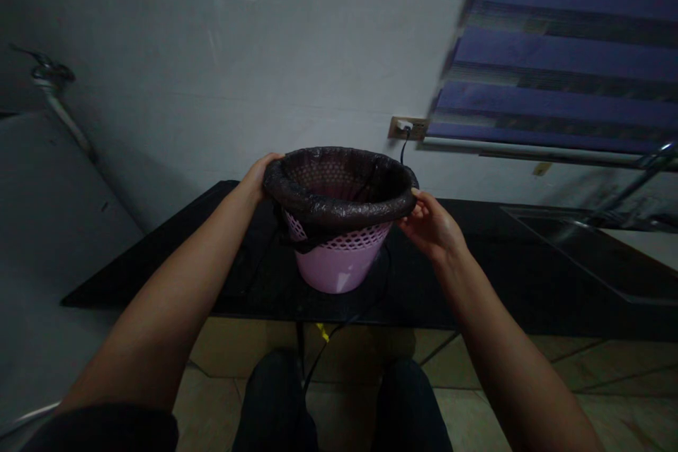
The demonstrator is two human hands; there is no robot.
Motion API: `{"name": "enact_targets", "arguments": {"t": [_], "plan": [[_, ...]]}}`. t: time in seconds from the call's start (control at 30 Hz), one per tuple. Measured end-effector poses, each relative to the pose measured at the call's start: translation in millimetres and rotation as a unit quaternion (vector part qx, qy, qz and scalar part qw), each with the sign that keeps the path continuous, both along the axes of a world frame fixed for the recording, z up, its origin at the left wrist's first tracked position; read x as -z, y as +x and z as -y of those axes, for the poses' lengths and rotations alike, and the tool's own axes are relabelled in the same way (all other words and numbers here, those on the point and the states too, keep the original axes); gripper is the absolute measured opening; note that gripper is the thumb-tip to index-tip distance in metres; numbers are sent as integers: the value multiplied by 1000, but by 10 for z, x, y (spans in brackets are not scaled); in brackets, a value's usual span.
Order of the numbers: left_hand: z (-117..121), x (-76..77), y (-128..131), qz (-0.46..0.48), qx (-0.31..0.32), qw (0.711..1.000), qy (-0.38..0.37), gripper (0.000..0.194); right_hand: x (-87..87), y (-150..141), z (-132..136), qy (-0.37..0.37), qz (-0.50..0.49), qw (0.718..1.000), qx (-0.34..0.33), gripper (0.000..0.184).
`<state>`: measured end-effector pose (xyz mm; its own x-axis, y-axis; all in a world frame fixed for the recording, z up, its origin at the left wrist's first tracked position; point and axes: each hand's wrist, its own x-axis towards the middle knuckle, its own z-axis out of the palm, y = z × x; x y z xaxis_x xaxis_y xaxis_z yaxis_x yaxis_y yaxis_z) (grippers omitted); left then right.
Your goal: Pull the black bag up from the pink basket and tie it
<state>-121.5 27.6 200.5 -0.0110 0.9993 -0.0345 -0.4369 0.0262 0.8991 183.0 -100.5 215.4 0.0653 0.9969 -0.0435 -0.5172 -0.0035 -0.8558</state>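
Observation:
A pink plastic trash bin (339,267) with a perforated upper wall stands on the black countertop, near its front edge. Its mouth is lined with a black garbage bag (344,209) folded over the rim, and loose bag folds hang down at the front left. My left hand (260,173) grips the bag-covered rim on the left side; its fingers are partly hidden behind it. On the right side, my right hand (431,224) pinches the rim and bag, thumb on top and fingers below. Inside the bin, the bag lies against the perforated wall.
The black countertop (450,282) runs along a tiled wall with a socket and plug (407,128). A sink (593,244) is at the right, below a purple striped blind (545,49). A black cable (339,328) hangs over the front edge. A faucet (50,74) is at left.

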Motion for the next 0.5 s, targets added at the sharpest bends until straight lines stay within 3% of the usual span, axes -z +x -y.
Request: {"name": "enact_targets", "arguments": {"t": [0.5], "plan": [[-67,17,2,2,3,1000,-6,14,-13,-15,38,-36,-1,999,10,18]]}}
